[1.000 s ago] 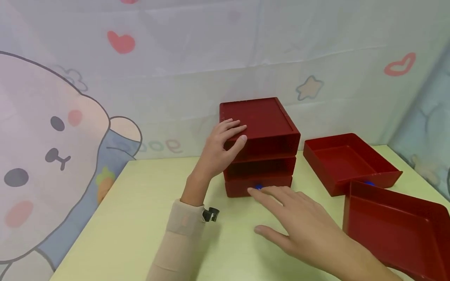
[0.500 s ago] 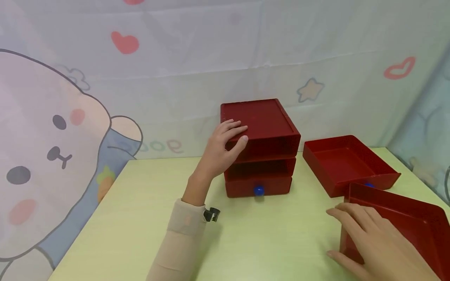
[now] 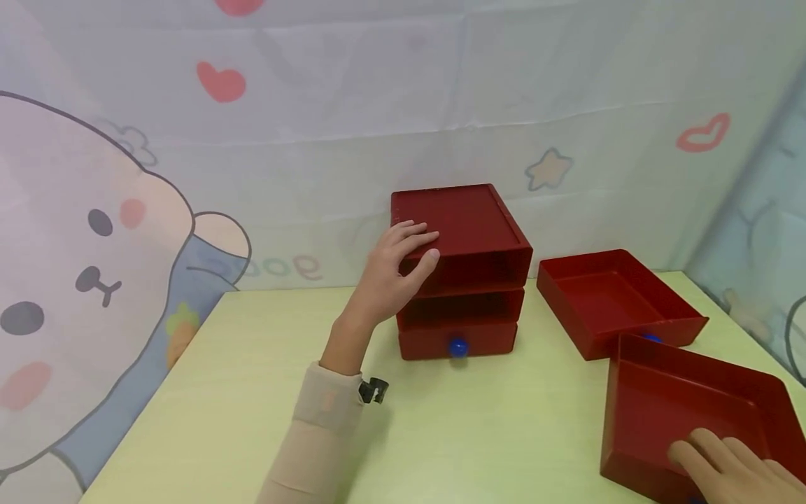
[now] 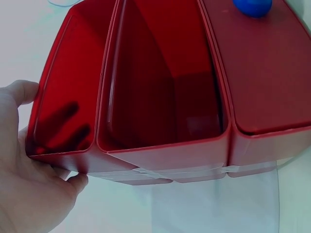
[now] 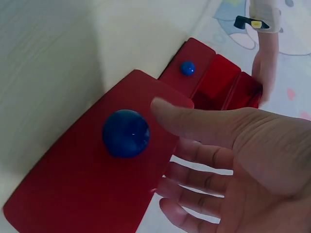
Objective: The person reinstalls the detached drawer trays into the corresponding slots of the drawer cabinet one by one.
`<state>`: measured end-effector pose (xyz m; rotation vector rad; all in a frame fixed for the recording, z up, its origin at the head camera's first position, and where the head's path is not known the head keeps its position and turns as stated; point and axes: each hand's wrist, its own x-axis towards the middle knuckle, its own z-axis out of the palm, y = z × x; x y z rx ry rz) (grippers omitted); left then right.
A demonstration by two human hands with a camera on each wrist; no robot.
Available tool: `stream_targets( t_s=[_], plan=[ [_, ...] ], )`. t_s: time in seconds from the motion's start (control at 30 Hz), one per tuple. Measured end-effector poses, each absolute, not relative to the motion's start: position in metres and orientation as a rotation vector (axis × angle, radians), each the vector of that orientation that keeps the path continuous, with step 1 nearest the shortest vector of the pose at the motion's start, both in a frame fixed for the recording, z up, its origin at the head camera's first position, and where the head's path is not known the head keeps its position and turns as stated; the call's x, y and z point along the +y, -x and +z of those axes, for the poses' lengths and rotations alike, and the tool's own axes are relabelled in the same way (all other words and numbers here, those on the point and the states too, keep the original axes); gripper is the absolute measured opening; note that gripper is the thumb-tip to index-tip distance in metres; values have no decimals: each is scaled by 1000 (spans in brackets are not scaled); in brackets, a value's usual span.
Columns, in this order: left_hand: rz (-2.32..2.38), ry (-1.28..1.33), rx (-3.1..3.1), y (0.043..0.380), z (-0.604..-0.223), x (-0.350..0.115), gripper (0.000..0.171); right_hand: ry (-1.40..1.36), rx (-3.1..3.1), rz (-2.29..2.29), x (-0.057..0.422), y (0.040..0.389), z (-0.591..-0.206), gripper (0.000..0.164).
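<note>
A red cabinet [image 3: 456, 217] has its upper two bays open and a bottom drawer [image 3: 434, 341] with a blue knob pushed in. My left hand [image 3: 387, 280] rests on the cabinet's upper left corner, fingers laid across its top. In the left wrist view that hand [image 4: 36, 189] lies at the bay's edge. My right hand [image 3: 737, 469] hovers over the front wall of a loose red drawer [image 3: 693, 406]. In the right wrist view its thumb [image 5: 180, 119] sits beside the blue knob [image 5: 126, 133]; the fingers are spread. Whether they touch the wall I cannot tell.
Another loose red drawer [image 3: 604, 294] lies right of the cabinet, with the nearer drawer overlapping its front corner in view. Everything stands on a pale yellow table [image 3: 271, 364]. A printed cloth [image 3: 327, 168] hangs behind. A dark cord [image 3: 795, 343] shows at the right edge.
My right hand has moved from in front of the cabinet's bottom drawer, right and down to the nearer loose drawer. My left hand has stayed on the cabinet.
</note>
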<state>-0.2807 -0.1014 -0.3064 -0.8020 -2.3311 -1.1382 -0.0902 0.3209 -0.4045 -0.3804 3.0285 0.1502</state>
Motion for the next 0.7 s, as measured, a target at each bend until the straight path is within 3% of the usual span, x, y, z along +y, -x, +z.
stream_targets(
  t_s=[0.1, 0.37, 0.7],
  plan=[
    [-1146, 799, -2332, 280, -306, -101, 43, 393, 3028, 111, 323, 88, -408, 64],
    [-1140, 801, -2337, 281, -308, -101, 43, 320, 3031, 86, 321, 87, -416, 74],
    [-1146, 803, -2334, 282, -308, -101, 44, 301, 3380, 86, 320, 75, -431, 65]
  ],
)
